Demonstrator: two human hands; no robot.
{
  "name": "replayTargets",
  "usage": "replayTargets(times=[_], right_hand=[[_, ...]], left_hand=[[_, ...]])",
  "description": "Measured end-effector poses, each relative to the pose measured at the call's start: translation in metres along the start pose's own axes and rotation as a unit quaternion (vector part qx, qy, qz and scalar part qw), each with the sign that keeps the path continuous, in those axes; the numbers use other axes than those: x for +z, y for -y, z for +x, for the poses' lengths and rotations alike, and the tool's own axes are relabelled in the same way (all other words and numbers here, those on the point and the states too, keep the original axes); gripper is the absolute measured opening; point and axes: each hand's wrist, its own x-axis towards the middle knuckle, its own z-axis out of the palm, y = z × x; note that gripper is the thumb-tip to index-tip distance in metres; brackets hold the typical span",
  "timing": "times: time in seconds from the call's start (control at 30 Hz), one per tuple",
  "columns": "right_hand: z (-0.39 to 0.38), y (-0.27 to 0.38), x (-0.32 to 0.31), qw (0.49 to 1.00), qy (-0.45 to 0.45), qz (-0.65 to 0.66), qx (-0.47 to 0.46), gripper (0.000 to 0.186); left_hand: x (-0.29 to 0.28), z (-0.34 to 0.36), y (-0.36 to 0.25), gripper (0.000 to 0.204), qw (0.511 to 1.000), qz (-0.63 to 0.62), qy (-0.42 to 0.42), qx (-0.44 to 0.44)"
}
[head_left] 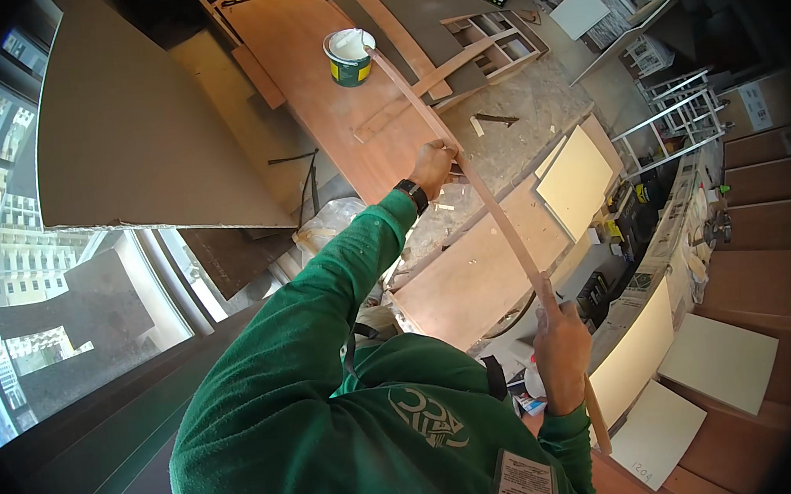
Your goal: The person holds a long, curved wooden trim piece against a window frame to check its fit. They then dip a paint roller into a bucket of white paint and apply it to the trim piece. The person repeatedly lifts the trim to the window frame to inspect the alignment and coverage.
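A long, thin wooden strip (495, 207) runs slantwise across the view, from the bucket at the far end to beside my right forearm. My left hand (434, 165), with a dark watch at the wrist, is closed on the strip near its middle. Lower down, my right hand (563, 345) wraps round the same strip, thumb pointing along it. The strip's far end lies by the rim of a green and yellow bucket (349, 72) with white contents. That bucket stands on a reddish-brown wooden panel (309, 96).
A big brown board (145, 127) leans by the window at left. Pale panels (581, 181) lie on a bench board at right, with power tools (629, 205) beyond. A metal stepladder (678, 122) and a wooden frame (500, 44) stand farther back. White boards (657, 435) lie lower right.
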Motion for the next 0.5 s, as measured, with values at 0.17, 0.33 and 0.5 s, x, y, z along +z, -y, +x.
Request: replayTargets(times=[0.17, 0.33, 0.5], right_hand=[[0.002, 0.01, -0.007, 0.994, -0.08, -0.068, -0.028, 0.061], [0.014, 0.008, -0.004, 0.989, -0.095, -0.093, -0.059, 0.063], [-0.005, -0.007, -0.01, 0.988, -0.13, -0.072, -0.048, 0.062]], left_hand=[[-0.001, 0.005, -0.009, 0.02, 0.999, -0.033, -0.002, -0.011], [-0.015, 0.007, -0.002, 0.021, 0.997, -0.039, 0.005, -0.06], [0.008, -0.022, -0.012, 0.024, 0.996, -0.07, 0.033, -0.038]])
